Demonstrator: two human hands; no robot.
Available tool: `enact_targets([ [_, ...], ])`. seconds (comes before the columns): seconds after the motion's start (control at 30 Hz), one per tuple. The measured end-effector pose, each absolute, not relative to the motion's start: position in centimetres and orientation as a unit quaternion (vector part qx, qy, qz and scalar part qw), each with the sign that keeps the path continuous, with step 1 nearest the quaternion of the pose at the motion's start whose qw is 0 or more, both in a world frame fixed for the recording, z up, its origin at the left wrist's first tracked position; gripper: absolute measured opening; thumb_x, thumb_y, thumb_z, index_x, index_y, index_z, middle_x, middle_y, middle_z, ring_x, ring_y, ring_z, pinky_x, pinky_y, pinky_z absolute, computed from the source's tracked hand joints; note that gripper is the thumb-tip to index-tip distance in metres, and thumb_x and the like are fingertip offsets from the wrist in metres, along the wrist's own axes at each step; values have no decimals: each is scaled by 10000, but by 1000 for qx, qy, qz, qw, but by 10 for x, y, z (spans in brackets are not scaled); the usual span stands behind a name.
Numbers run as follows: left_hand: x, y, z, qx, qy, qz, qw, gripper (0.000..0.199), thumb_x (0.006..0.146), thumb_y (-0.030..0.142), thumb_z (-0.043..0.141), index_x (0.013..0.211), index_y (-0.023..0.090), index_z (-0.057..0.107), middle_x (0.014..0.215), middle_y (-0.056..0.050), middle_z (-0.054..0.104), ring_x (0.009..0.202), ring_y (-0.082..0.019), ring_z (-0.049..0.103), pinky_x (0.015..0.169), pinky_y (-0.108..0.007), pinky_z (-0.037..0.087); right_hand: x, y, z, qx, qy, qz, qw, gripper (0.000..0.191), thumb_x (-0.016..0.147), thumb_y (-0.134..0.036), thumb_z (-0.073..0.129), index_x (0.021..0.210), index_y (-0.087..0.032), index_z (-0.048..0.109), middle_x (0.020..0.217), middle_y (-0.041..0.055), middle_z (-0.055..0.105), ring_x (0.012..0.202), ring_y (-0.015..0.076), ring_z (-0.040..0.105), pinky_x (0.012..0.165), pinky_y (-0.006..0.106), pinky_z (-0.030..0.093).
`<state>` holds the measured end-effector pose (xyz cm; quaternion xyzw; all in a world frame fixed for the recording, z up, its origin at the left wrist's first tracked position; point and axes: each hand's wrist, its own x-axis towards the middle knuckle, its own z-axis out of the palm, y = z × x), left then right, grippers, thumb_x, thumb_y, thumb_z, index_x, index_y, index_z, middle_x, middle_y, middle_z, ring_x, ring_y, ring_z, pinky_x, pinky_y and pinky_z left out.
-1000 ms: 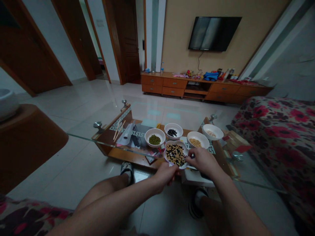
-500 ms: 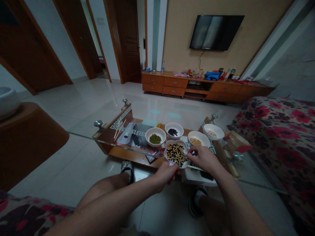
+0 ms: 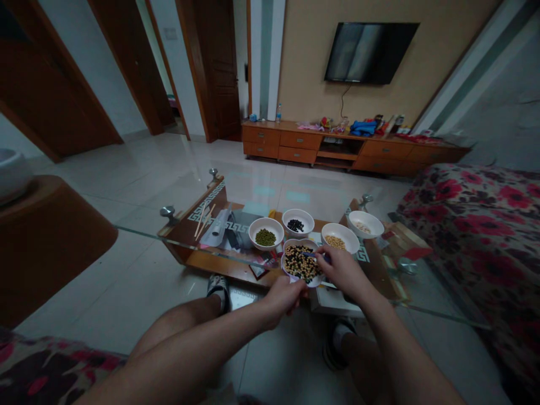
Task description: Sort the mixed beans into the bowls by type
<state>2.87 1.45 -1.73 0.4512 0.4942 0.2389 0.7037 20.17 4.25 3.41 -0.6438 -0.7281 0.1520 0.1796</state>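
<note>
A scalloped bowl of mixed black and yellow beans is at the near edge of the glass table. My left hand is closed on its near rim. My right hand pinches a purple spoon, whose tip is among the beans. Behind stand white bowls: one with green beans, one with black beans, one with yellow beans and, at the right, one with pale pieces.
Chopsticks lie at the table's left, near papers and a dark remote. A white box is below my right hand. A floral sofa stands at the right. A low cabinet and a television are at the back.
My right hand has moved slightly left and up over the scalloped bowl, and more of the purple spoon shows. My left hand remains at the rim.
</note>
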Motion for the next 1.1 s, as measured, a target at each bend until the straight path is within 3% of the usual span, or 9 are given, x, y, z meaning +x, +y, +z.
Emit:
enact_targets([
  [0.27,29,13,-11,449,506,227,701,165,775,269,467,651,176,521,481,48,405,374,-75,327,358,-190,215,198,37,24,-627,-737,197,160,183,833,-340,513,865,-186,607,726,39,660,636,161,581,573,245,352],
  [1.1,28,15,-16,449,498,235,704,170,766,292,473,644,182,515,456,54,390,359,-78,318,344,-192,212,200,44,14,-647,-739,115,151,121,805,-227,502,806,-165,605,719,65,656,632,158,560,597,249,337],
])
